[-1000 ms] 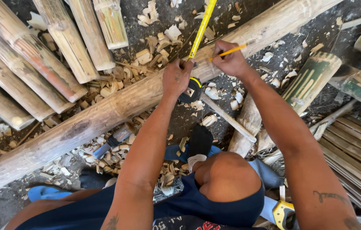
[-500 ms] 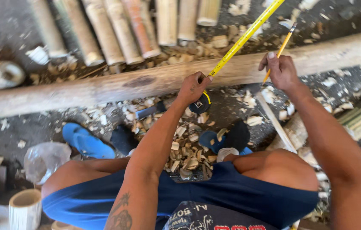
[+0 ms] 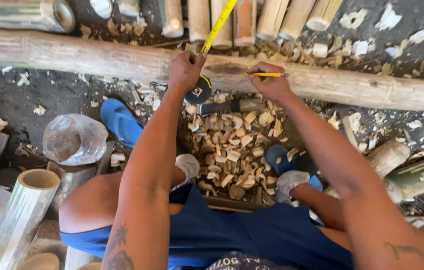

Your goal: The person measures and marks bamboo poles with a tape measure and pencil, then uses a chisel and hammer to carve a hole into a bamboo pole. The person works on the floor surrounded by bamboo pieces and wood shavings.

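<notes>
On the pole (image 3: pixel 97 57), lying across the ground, a yellow tape (image 3: pixel 218 26) is pinned by the left hand (image 3: pixel 186 70), closed around its case (image 3: pixel 199 90) just below the pole. Just to its right, a pencil (image 3: pixel 267 75) is gripped by the right hand (image 3: pixel 271 82), tip against the pole. Chips (image 3: pixel 232 145) are heaped between the 2 feet.

Blue sandals (image 3: pixel 121 121) on dark ground, one left, one (image 3: pixel 278 158) half buried in wood chips (image 3: pixel 232 150). Crumpled clear plastic bottle (image 3: pixel 73 139) lies just left of the near sandal. Cut bamboo sections (image 3: pixel 242 17) lined up at the top (ends facing us). Another bamboo tube (image 3: pixel 22 210) bottom left.
</notes>
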